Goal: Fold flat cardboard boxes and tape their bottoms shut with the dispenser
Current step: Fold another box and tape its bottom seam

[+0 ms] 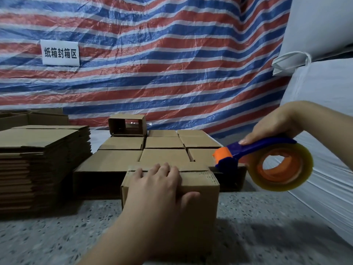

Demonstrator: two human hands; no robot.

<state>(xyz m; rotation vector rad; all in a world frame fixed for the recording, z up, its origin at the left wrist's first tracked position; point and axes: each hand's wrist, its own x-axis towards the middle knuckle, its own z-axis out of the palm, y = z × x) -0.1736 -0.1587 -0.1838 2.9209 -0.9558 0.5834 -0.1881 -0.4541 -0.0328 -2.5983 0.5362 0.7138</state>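
Taping step in hand; left hand lies flat, fingers spread, pressing the flaps of a small brown cardboard box on the speckled floor; right hand grips a blue-and-orange tape dispenser, its head at the box's right top edge. Next, likely: draw tape along the seam, keeping the flaps shut. Counted: one dispenser; about nine closed boxes behind; one open box; one stack of flat blanks.

Blue-and-orange dispenser, brown box, red-white-blue striped tarp.

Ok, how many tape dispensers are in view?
1: the tape dispenser in the right hand, at the right end of the box under the left hand. Another may be hidden.
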